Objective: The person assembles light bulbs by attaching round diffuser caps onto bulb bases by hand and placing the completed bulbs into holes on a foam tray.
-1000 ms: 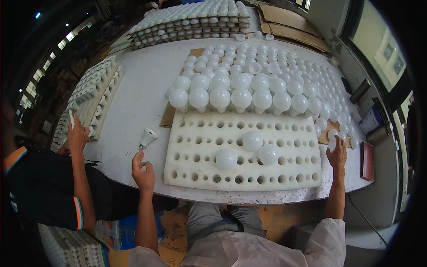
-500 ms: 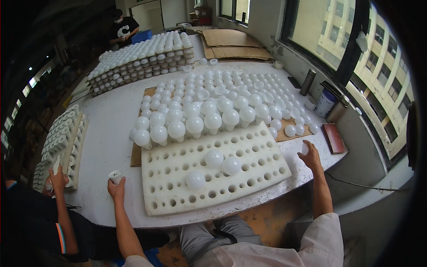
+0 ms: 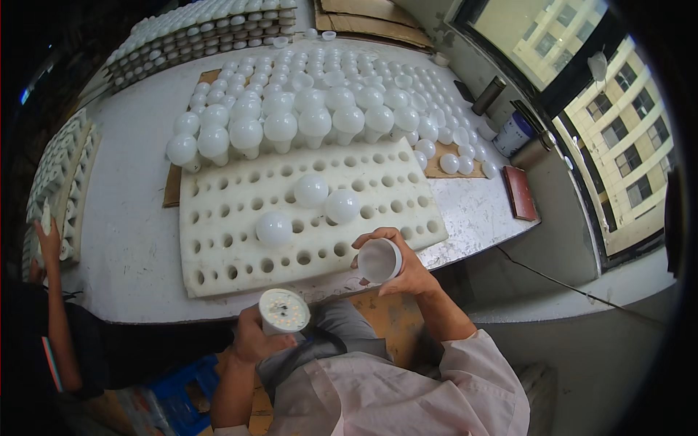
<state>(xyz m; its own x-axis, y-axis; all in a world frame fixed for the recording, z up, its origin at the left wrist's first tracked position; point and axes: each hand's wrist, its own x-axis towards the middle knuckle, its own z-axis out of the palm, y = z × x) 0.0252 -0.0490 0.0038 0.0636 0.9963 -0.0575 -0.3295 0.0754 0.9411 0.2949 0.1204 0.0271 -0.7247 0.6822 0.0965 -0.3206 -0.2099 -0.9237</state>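
Note:
My left hand (image 3: pixel 251 336) is wrapped round a white LED bulb base (image 3: pixel 284 311), its round board with small yellowish chips facing up. In my right hand (image 3: pixel 413 270) is a white bulb cover (image 3: pixel 379 261), a hollow dome with its open rim turned toward me. Both hands are close together at the table's near edge, the two parts apart. Beyond them lies a white foam tray (image 3: pixel 240 272) full of round holes. Three loose white domes (image 3: pixel 274 229) rest on its middle, and finished-looking bulbs (image 3: pixel 246 133) stand in rows along its far side.
Many domes (image 3: pixel 449 163) cover a cardboard sheet behind the tray. Stacked trays of domes (image 3: pixel 218 29) stand at the back left. To the right are a dark red box (image 3: pixel 518 192), a tub (image 3: pixel 513 133) and flasks (image 3: pixel 488 95). A co-worker's hand (image 3: pixel 49 240) works at the left.
My left hand has brought the bulb base right, in front of me. My right hand has come from the table's right side with a cover now plainly held. The view has tilted down.

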